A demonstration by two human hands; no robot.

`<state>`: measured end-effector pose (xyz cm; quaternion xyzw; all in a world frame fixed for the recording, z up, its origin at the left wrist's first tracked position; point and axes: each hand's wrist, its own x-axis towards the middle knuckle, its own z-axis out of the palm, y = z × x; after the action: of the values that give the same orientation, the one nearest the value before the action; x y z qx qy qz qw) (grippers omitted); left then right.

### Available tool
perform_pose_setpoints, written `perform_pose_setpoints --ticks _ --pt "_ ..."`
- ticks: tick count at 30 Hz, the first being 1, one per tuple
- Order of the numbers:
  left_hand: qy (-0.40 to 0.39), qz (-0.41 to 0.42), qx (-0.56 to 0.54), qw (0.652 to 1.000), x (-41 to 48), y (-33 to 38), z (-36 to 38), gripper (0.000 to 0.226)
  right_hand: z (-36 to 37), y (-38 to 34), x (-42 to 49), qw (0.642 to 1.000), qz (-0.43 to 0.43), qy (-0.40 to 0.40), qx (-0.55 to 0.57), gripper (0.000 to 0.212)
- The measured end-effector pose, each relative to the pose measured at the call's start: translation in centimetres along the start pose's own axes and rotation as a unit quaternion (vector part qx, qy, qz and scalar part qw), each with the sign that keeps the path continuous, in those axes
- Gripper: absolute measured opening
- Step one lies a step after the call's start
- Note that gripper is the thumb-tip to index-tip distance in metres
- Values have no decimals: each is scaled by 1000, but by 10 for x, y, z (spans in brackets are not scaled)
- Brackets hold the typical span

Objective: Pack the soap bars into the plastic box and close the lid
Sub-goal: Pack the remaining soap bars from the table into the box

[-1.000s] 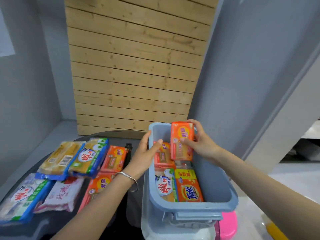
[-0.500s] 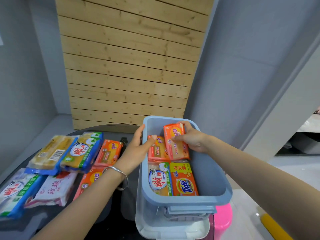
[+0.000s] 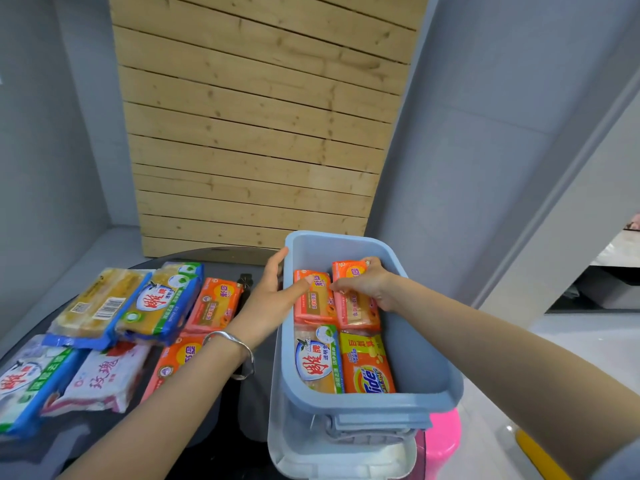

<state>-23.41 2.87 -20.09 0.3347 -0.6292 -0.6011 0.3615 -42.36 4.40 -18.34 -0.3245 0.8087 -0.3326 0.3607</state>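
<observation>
The right hand (image 3: 367,285) grips an orange soap bar (image 3: 356,310) at the far right of the blue plastic box (image 3: 374,405). The left hand (image 3: 270,296) clasps the box's left rim, thumb on a second orange bar (image 3: 313,303). Nearer inside lie two more bars (image 3: 317,358); loose bars (image 3: 159,303) lie on the worktop (image 3: 225,263) to the left.

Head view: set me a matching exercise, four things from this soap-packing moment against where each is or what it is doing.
1 Tide bar
2 white rose pack
3 far-right orange bar
4 left hand

a grips the blue box rim
b lies on the table
c near end of the box
d held by the right hand

Pairs: 1-c, 2-b, 3-d, 4-a.
</observation>
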Motion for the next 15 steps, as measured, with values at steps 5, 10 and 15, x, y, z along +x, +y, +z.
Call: perform_pose_setpoints --ticks 5,10,15 --pt "0 2 -1 1000 2 0 0 65 0 4 0 1000 10 -20 -16 84" --pt "-2 0 -1 1000 1 0 -1 65 -6 -1 -6 996 -14 -25 -88 76" --pt "-2 2 2 1000 3 -1 -1 66 -12 -1 -31 968 -25 -159 -191 51"
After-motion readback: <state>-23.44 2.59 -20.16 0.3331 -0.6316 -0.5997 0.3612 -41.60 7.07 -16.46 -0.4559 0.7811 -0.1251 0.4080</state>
